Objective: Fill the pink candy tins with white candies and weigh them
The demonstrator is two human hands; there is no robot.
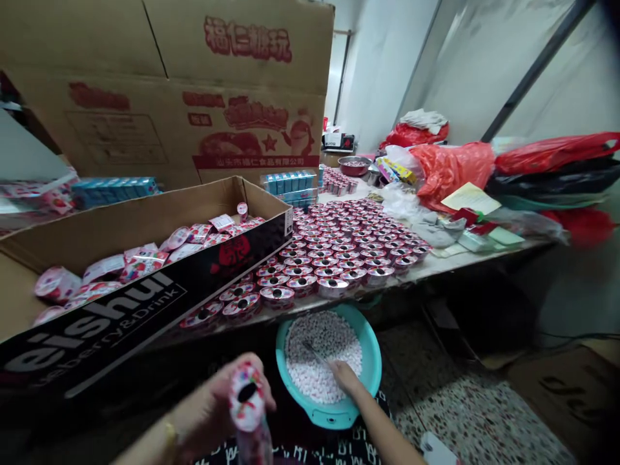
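Pellets [322,329] lie in the basin [371,349]. Left of the basin, the left hand [220,392] has its grip closed round a container [248,416], hole [247,392] uppermost; the right hand [345,377] grips a spoon [317,354] inside the basin. Modest, level scoops and a steady container should spill least.

Two hands [345,378], one turquoise basin [334,416]

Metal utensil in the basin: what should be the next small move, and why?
Perhaps lift the metal utensil toward the printed container: the right hand has it among white pellets, while the left hand holds the container, its hole visible.
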